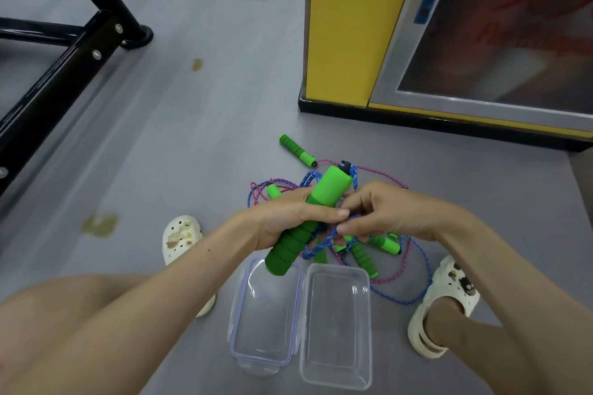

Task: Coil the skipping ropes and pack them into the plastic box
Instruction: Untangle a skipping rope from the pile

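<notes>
My left hand point(288, 221) grips a green foam skipping-rope handle point(308, 221), held tilted above the floor. Against it, my right hand point(385, 215) pinches the blue rope point(324, 240) that hangs from this handle. Beneath the hands lies a tangle of blue and pink ropes point(394, 279) with several more green handles, one point(296, 150) lying apart at the far side. The clear plastic box point(337, 382) stands open on the floor in front of me, its lid point(237, 324) lying beside it on the left.
I squat on a grey floor with white clogs point(449, 285) either side of the box. A black metal equipment frame point(64, 64) stands at the left. A yellow cabinet with a glass front point(353, 26) rises behind the ropes.
</notes>
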The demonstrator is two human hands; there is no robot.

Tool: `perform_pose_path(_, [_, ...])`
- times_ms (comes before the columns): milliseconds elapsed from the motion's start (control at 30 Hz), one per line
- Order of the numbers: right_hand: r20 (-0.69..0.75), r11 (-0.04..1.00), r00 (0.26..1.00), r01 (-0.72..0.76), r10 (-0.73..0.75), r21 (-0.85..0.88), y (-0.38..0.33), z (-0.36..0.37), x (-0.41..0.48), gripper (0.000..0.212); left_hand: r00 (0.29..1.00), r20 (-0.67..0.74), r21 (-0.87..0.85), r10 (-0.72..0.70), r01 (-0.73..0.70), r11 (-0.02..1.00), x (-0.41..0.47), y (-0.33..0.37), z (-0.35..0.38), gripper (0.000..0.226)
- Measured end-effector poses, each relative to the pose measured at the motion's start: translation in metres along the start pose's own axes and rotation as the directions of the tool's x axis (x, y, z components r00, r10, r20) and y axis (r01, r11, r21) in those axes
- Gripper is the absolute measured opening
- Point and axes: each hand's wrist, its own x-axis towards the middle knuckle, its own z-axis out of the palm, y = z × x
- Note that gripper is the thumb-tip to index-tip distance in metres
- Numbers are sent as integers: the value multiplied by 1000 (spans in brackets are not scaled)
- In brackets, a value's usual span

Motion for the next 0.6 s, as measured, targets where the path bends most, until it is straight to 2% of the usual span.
perform_pose_path(100, [-98,1000,995,13,-15,-22,1,0,5,8,1000,11,-49,2,-1,999,0,-1,2,21])
perform_pose_path(267, [-354,996,935,25,5,80,8,-5,10,10,998,70,-36,-3,5,999,-1,-1,-2,15])
perform_pose_path(367, [-427,991,904,62,-5,120,12,-5,13,7,997,81,-100,-15,23,995,-2,-1,-4,13])
perform_pose_path(433, [-468,989,883,83,-15,124,12,-3,14,13,993,110,-154,-45,62,986,-3,-1,-5,9])
perform_pose_path(533, [-478,967,878,119,5,227,12,-1,15,13,977,200,-210,-69,111,971,-3,-1,-7,20])
perform_pose_path(600, [-452,957,892,116,17,265,13,0,15,11,956,292,-300,-37,128,945,-4,0,-8,13])
